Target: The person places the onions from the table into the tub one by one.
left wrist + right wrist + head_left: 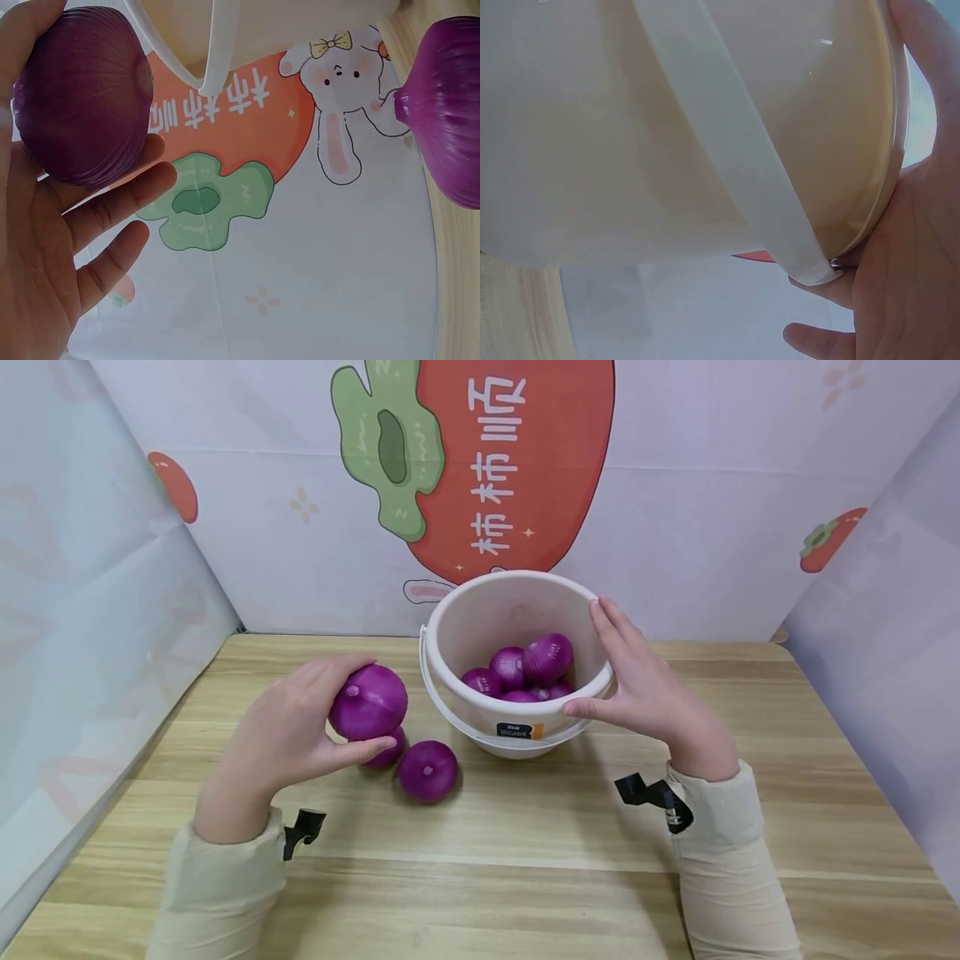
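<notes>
My left hand (pixel 281 731) holds a purple onion (pixel 369 702) between thumb and fingers, raised above the table left of the bucket. The same onion (pixel 82 97) fills the upper left of the left wrist view. Below it lies a second onion (pixel 387 750), partly hidden, and beside that a third onion (pixel 427 772). A white bucket (pixel 480 710) stands at the table's back with several purple onions (pixel 547 658) inside. My right hand (pixel 648 689) rests against the bucket's right rim, fingers extended along it and thumb at the front.
The bucket's white handle (pixel 442 702) hangs down over its front. A wood-grain table (pixel 480 877) carries everything. Behind it is a printed cloth backdrop (pixel 697 527), with a side cloth (pixel 97 610) at left. Each sleeve bears a small black mount (pixel 303 831).
</notes>
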Tool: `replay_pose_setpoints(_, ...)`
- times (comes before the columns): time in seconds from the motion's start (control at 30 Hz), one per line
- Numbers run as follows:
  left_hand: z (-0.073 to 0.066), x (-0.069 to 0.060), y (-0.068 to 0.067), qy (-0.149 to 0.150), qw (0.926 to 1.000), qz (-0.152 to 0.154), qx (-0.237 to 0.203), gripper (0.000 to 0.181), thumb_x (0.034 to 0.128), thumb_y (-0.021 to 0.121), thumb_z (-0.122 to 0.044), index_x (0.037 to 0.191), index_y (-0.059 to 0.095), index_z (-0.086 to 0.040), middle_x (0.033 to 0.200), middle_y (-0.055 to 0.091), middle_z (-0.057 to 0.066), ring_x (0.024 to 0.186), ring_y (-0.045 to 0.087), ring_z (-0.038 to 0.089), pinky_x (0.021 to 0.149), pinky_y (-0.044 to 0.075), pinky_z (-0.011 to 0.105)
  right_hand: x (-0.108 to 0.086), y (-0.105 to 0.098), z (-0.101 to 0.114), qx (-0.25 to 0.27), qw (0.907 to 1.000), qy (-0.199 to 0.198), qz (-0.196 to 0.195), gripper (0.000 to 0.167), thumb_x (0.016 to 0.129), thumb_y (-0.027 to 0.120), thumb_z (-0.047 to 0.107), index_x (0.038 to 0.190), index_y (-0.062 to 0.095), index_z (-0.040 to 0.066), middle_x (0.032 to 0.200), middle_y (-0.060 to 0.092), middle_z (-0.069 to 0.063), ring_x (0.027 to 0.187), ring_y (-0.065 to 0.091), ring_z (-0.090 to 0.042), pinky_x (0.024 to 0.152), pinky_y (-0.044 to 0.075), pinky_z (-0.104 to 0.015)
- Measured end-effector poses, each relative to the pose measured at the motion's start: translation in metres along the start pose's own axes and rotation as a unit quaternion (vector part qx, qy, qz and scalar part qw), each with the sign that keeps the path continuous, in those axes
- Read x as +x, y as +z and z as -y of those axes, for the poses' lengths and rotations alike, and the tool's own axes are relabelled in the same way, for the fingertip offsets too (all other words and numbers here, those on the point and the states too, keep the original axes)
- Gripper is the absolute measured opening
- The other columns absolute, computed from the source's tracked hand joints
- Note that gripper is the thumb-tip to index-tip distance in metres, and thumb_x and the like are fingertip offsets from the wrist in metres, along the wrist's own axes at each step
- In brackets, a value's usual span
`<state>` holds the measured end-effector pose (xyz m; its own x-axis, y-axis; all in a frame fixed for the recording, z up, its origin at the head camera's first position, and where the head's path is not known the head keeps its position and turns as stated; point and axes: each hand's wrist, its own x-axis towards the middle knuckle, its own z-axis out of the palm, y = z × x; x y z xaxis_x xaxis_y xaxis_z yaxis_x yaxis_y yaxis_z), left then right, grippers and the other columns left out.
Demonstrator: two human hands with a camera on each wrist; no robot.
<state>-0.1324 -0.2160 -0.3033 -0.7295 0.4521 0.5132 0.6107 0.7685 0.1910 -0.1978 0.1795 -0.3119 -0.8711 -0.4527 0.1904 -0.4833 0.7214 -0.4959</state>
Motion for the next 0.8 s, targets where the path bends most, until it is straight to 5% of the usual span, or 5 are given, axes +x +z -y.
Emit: replay_pose_setpoints(0.8,-0.004,0.026,-0.007,0.038,0.9986,-0.035,-0.014,0.079,0.0692,0.085,-0.048,0.130,0.058,-0.004,0.116,0.067,0.008,0.102,0.064,0.022,0.082,0.058,0.042,0.000,-0.001,0.002,-0.007,0.9999,0.010,0.009,0.124,0.074,0.083,0.052,0.161,0.003,0.014,0.169,0.000,-0.010,0.155,0.009,-0.037,0.116,0.024,-0.067)
